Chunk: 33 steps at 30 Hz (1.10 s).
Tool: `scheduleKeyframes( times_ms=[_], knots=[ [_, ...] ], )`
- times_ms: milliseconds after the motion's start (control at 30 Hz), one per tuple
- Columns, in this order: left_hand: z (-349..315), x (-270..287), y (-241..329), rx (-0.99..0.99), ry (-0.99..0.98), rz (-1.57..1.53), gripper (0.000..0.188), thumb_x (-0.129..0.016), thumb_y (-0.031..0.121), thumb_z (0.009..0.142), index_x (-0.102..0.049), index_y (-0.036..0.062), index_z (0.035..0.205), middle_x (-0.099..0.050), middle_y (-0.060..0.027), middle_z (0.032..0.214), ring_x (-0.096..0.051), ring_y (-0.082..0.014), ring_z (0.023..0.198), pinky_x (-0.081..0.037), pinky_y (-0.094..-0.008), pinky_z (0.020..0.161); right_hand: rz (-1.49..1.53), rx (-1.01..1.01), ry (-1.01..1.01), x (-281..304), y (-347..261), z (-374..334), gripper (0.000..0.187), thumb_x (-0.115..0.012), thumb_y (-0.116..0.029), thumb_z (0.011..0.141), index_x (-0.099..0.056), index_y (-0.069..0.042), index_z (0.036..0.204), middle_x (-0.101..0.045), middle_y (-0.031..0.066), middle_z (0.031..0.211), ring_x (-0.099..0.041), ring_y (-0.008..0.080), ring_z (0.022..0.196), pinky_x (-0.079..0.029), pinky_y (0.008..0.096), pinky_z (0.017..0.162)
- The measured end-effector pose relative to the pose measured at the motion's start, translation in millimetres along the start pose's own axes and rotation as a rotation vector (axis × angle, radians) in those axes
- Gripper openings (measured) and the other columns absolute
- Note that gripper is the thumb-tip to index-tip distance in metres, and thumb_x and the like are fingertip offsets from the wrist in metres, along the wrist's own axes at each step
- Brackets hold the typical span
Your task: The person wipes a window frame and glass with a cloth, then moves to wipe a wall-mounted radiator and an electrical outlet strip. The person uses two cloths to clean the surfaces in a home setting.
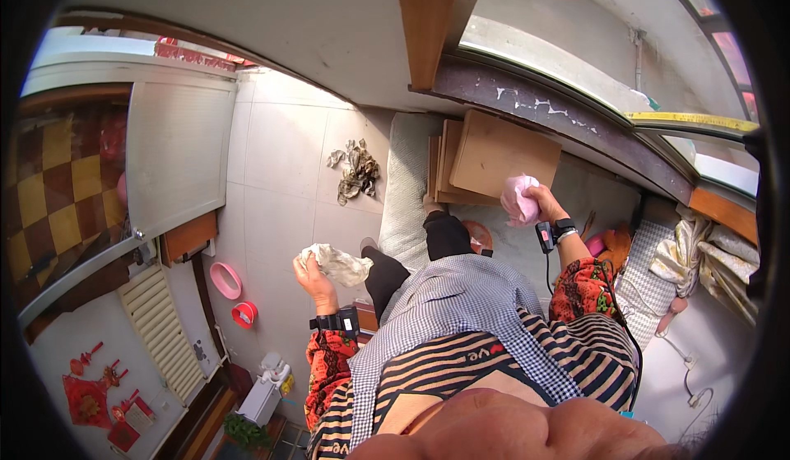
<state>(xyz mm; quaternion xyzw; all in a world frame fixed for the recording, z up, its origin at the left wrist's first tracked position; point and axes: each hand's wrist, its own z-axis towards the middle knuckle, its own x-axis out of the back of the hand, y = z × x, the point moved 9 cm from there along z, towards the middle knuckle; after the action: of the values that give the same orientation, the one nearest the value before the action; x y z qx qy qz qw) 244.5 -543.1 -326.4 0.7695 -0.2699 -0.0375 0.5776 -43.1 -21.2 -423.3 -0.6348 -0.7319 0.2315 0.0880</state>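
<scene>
My left hand (316, 284) is closed on a crumpled whitish cloth (341, 265), which hangs out to the right over my knee. A bunched pink cloth (519, 200) is gripped in my right hand (548, 205), held up in front of the brown boards. The two hands are well apart, and each wrist wears a black strapped device. On the pale tiled floor ahead lies a heap of dirty, dark-stained rag (357, 172), touched by neither hand.
Brown flat boards (504, 154) lean under the window ledge (527, 98). A pale quilted mat (393, 155) lies by my feet. Two pink and red basins (226, 281) are at the left, near a white door (183, 147). Folded fabrics (695, 246) and a cable are at the right.
</scene>
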Motion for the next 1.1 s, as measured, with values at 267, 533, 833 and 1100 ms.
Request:
scheduleKeyframes(
  times_ms=[267, 533, 833, 1100],
  knots=[
    [87, -101, 2, -0.085, -0.432, -0.026, 0.012, -0.051, 0.009, 0.094, -0.056, 0.0015, 0.102, -0.061, -0.0025, 0.093, -0.055, -0.0121, 0.083, -0.047, -0.0277, 0.076, 0.17, 0.42, -0.008, 4, -18, -7, 0.032, -0.062, -0.012, 0.08, -0.064, 0.002, 0.108, -0.068, 0.0085, 0.098, -0.065, 0.0166, 0.085, -0.055, 0.0319, 0.08],
    [141, -128, -122, -0.167, -0.681, -0.143, 0.017, -0.048, 0.012, 0.094, -0.056, 0.0003, 0.104, -0.06, -0.0056, 0.094, -0.055, -0.0159, 0.086, -0.046, -0.0314, 0.078, 0.285, 0.879, 0.04, -34, 35, -42, 0.038, -0.061, -0.011, 0.078, -0.062, 0.0, 0.115, -0.066, 0.0063, 0.098, -0.064, 0.0158, 0.087, -0.055, 0.0315, 0.084],
    [156, 28, -233, 0.036, -0.463, -0.185, 0.021, -0.047, 0.017, 0.093, -0.051, 0.0024, 0.108, -0.061, -0.01, 0.1, -0.064, -0.0228, 0.088, -0.055, -0.0361, 0.072, 0.224, 0.937, -0.006, -110, 69, -56, 0.031, -0.064, -0.014, 0.08, -0.063, -0.003, 0.109, -0.067, 0.0062, 0.095, -0.065, 0.0156, 0.084, -0.055, 0.0308, 0.082],
    [185, 78, -215, -0.01, -0.378, -0.318, 0.025, -0.047, 0.018, 0.093, -0.052, -0.0004, 0.11, -0.062, -0.0152, 0.102, -0.066, -0.0271, 0.089, -0.056, -0.0398, 0.076, 0.238, 0.903, -0.08, -158, 82, -41, 0.028, -0.063, -0.012, 0.081, -0.065, -0.001, 0.106, -0.069, 0.0059, 0.099, -0.066, 0.0164, 0.09, -0.054, 0.0314, 0.086]
  ],
)
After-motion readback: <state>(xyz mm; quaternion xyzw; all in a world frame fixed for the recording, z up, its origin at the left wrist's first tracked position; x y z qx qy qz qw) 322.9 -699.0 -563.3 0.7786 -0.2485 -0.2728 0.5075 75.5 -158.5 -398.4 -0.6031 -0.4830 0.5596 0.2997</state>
